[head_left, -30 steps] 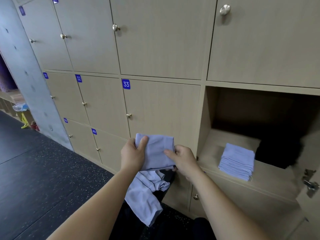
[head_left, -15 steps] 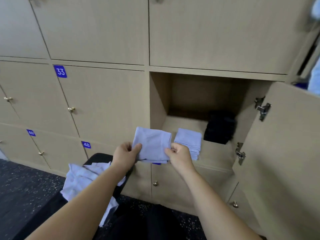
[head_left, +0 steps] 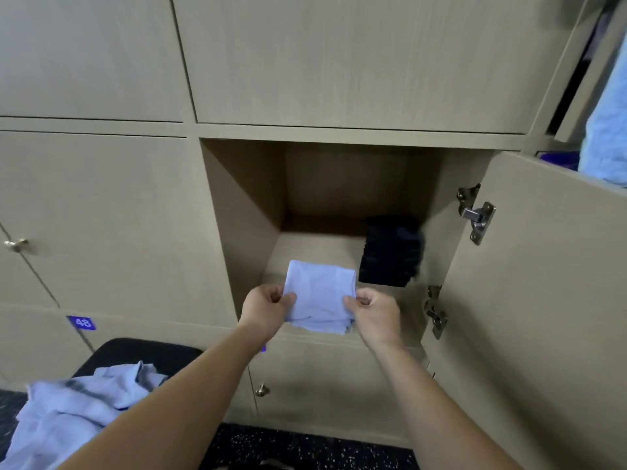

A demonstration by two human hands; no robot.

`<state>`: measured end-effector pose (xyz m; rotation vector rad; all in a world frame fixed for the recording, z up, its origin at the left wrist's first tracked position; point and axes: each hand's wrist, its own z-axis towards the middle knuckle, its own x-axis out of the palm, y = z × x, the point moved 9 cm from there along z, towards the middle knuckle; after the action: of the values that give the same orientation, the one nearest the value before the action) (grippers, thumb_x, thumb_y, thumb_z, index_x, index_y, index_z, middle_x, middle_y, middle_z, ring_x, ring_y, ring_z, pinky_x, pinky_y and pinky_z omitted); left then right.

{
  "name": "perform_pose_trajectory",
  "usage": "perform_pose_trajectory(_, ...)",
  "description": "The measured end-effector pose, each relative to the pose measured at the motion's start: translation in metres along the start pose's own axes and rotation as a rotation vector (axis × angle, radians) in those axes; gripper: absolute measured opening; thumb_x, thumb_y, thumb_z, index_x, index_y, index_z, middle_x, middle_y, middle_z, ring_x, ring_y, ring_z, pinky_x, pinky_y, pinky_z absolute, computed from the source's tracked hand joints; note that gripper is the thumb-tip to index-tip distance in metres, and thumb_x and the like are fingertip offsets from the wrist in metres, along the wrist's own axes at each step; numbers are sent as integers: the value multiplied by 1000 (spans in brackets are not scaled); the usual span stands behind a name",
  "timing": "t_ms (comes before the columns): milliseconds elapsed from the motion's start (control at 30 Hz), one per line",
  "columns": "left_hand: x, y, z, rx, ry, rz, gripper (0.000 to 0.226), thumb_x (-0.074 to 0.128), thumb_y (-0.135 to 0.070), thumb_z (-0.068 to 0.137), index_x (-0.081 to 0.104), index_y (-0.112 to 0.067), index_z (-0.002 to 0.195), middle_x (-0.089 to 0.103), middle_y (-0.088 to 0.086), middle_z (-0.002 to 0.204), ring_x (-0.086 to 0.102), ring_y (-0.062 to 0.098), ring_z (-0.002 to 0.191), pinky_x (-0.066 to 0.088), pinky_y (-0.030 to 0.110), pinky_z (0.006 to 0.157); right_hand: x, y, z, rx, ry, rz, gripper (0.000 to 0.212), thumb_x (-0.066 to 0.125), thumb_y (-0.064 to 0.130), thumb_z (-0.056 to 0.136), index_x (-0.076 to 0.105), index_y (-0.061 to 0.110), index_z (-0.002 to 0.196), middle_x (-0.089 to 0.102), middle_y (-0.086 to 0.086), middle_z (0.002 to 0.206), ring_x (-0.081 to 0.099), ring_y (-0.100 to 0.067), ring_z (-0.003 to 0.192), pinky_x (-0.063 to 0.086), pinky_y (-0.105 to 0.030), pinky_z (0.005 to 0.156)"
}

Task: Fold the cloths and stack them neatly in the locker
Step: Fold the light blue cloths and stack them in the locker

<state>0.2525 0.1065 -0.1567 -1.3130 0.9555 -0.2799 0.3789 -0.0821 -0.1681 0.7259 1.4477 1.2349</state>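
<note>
Folded cloth being delivered to the open locker, both hands engaged.

I am holding the folded cloth (head_left: 320, 295) at the locker (head_left: 244, 212) mouth, centre of the frame, just above what appears to be the light stack (head_left: 330, 327), of which only the near edges are showing. My left hand (head_left: 268, 307) is pinching the cloth's left edge, fingers curled shut on it; my right hand (head_left: 371, 312) is pinching the right edge likewise. Both forearms are reaching forward and slightly upward, wrists level. Risk, in my judgement: the cloth is limp, so letting go unevenly could be opening the fold or landing it askew on the stack. The dark stack (head_left: 390, 252) is sitting close on the right; a sideways drift could be nudging it. Unfolded cloths (head_left: 74, 408) are waiting at lower left on a dark counter (head_left: 135, 351).
</note>
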Motion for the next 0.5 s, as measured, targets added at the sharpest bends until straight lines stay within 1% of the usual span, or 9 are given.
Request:
perform_pose_trajectory(67,7,-7,20,2,-2,-5,29,64,-16,91,51,-5,67,43,5,61,34,16,56,30,27,54,-2,2,20,-9,-21,-1,10,67,11,81,68,4,74,70,-12,73,62,-24,66,49,-35,62)
perform_pose_trajectory(100,9,-9,30,8,-6,-8,28,64,-16,91,55,-1,69,48,6,63,38,17,57,34,27,55,-2,3,29,-7,-29,-1,11,68,11,81,68,10,71,70,-7,71,65,-25,70,52,-37,66)
perform_pose_trajectory(133,12,-11,41,16,-8,-13,25,65,-17,91,61,2,74,57,8,67,46,18,59,40,28,58,-1,3,38,-2,-35,-2,15,69,11,82,67,15,68,70,-2,70,67,-24,72,53,-39,69)
perform_pose_trajectory(200,17,-13,61,28,-8,-32,17,67,-18,90,71,-2,87,72,12,82,61,22,72,52,33,70,3,1,55,14,-46,0,19,70,12,82,65,21,66,70,1,71,68,-22,74,54,-41,73)
perform_pose_trajectory(267,22,-10,80,31,-14,-39,20,70,-21,88,71,-1,92,73,17,92,63,22,75,55,42,80,7,-5,68,33,-58,12,22,71,14,83,63,25,65,70,3,73,69,-20,75,57,-43,76)
perform_pose_trajectory(333,26,-6,94,29,-14,-27,27,71,-22,87,68,3,95,71,21,95,60,20,74,54,46,83,11,-11,78,46,-59,9,24,72,14,83,62,27,65,69,5,74,68,-19,76,57,-42,78)
perform_pose_trajectory(433,33,1,107,26,-14,-15,28,71,-22,87,68,5,96,71,21,96,59,19,76,54,43,84,18,-22,85,59,-52,7,24,71,12,83,63,25,64,69,4,71,69,-23,77,56,-41,77)
perform_pose_trajectory(500,36,7,109,19,0,-22,23,70,-21,88,70,1,95,72,17,95,65,23,82,54,40,85,22,-29,87,73,-42,9,24,71,12,83,64,24,64,70,3,70,69,-24,77,55,-39,75)
